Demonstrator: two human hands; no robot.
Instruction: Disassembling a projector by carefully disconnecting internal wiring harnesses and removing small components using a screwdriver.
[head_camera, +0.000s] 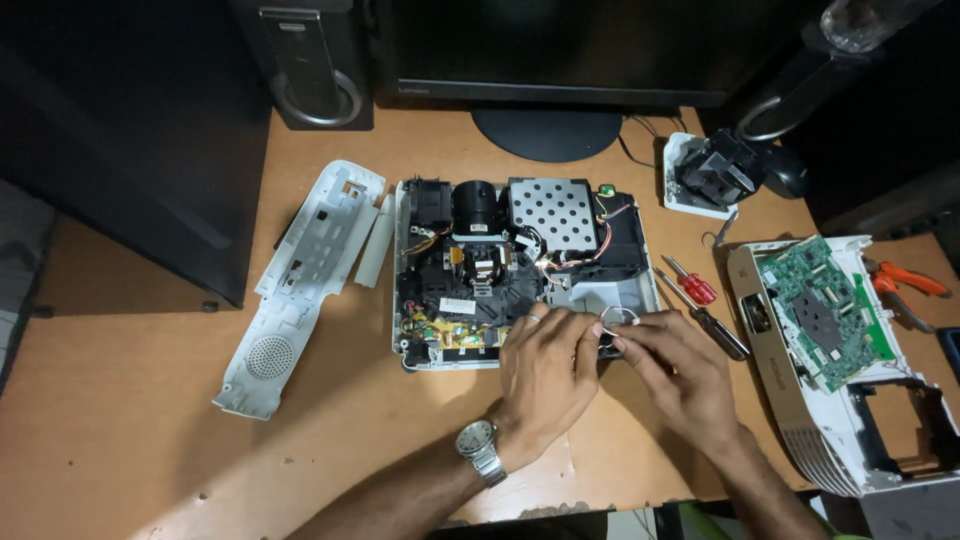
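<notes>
Hands are seen together at the near right corner of an opened projector (520, 270), which lies on a wooden desk (130, 440) with its top cover removed. The left hand (545, 370), a metal wristwatch (478, 445) on its wrist, is laid palm-down over the near edge of the projector, fingers curled. The right hand (680, 370) is placed just beside it, thumb and forefinger pinched on a small white wire loop (618, 318); whether the left fingers also grip the loop cannot be told, as they are partly hidden.

Inside the projector, a black lens barrel (477, 205), a perforated metal plate (555, 212) and coloured wiring are exposed. A white plastic side panel (300, 280) with a round speaker grille is laid to the left of the projector, apart from it. Two screwdrivers, one with a red handle (692, 284) and one darker (712, 325), lie just right of the projector, near the right hand. Further right, a removed casing (820, 420) carrying a green circuit board (822, 308) rests at an angle, with orange-handled pliers (905, 280) beyond it. A monitor stand (545, 130) and a speaker (315, 70) are set at the back of the desk.
</notes>
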